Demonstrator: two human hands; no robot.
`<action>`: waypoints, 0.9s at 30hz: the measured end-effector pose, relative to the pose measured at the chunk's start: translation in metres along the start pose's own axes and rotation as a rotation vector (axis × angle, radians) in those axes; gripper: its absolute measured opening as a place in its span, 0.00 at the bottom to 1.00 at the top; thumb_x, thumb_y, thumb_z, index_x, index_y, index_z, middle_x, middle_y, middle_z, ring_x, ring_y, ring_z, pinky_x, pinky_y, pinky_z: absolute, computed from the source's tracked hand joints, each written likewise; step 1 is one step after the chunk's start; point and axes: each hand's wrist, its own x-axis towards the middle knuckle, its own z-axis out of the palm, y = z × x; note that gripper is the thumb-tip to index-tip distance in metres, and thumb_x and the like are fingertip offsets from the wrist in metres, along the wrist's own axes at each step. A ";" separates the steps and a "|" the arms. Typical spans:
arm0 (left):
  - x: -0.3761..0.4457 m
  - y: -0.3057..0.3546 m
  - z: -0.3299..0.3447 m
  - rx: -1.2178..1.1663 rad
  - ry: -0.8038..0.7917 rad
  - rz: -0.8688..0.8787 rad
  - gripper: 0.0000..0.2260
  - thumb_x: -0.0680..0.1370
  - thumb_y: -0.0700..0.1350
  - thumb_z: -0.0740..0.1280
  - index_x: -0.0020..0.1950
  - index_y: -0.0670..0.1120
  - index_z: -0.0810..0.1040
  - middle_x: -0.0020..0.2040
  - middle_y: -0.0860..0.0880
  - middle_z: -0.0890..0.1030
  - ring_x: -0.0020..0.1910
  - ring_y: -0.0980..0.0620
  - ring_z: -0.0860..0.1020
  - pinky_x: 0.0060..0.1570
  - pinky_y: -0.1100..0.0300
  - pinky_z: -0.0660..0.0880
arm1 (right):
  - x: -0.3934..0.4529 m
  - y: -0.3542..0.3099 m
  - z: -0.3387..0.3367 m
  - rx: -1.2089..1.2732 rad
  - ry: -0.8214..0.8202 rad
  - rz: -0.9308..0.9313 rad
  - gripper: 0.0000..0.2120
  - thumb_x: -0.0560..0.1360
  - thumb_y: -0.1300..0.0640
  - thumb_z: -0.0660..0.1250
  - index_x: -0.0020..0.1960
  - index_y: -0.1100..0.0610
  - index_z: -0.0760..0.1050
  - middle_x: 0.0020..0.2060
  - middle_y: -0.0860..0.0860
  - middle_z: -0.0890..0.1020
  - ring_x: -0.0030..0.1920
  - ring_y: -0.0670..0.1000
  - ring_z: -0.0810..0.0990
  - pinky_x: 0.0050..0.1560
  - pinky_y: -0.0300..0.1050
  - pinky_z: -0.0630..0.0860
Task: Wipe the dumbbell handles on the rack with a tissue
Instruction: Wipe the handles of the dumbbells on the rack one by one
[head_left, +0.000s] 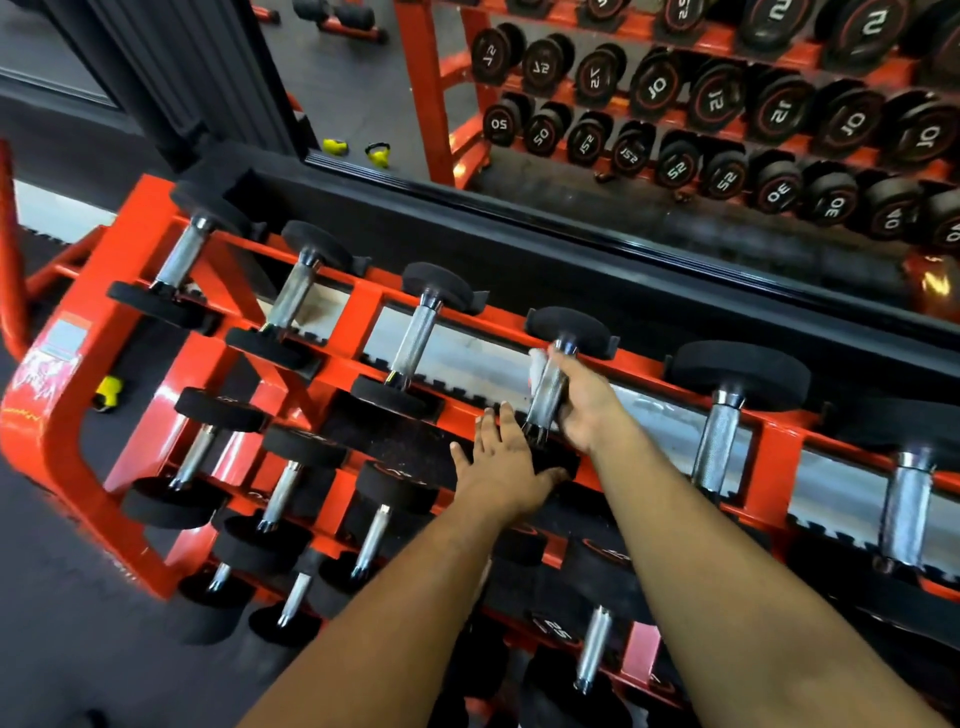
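Note:
An orange rack (67, 415) carries rows of black dumbbells with silver handles. My right hand (584, 400) wraps the handle (545, 395) of the fourth dumbbell in the top row, with a white tissue (537, 358) pressed between fingers and handle; only a corner of the tissue shows. My left hand (506, 467) lies flat, fingers apart, on the near black head (558, 460) of that same dumbbell. Other handles stand to the left (415, 338) and right (719, 441).
A mirror (675, 156) behind the rack reflects more numbered dumbbells. Lower rows of smaller dumbbells (280, 493) sit under my arms. A yellow object (109, 392) lies on the dark floor inside the rack's left end. Dark floor (62, 649) spreads at the lower left.

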 end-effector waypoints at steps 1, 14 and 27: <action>0.000 0.000 0.000 0.003 -0.002 0.002 0.50 0.79 0.65 0.64 0.81 0.45 0.31 0.82 0.43 0.35 0.82 0.45 0.39 0.78 0.36 0.38 | -0.003 0.004 -0.005 -0.105 -0.015 0.012 0.14 0.77 0.53 0.71 0.57 0.62 0.82 0.48 0.53 0.86 0.45 0.50 0.85 0.58 0.47 0.80; 0.002 -0.003 0.003 -0.032 0.019 0.017 0.49 0.79 0.63 0.65 0.81 0.45 0.32 0.83 0.42 0.37 0.82 0.45 0.38 0.78 0.35 0.38 | -0.047 0.015 -0.014 -0.932 0.091 -0.186 0.04 0.76 0.60 0.72 0.44 0.54 0.79 0.37 0.52 0.84 0.42 0.53 0.83 0.43 0.49 0.80; 0.001 -0.004 0.004 -0.069 0.031 0.014 0.50 0.78 0.63 0.66 0.82 0.47 0.31 0.83 0.43 0.36 0.82 0.46 0.38 0.78 0.36 0.38 | -0.040 -0.032 -0.011 -2.170 -0.307 -1.012 0.25 0.79 0.63 0.59 0.75 0.51 0.69 0.74 0.50 0.71 0.77 0.52 0.65 0.77 0.52 0.54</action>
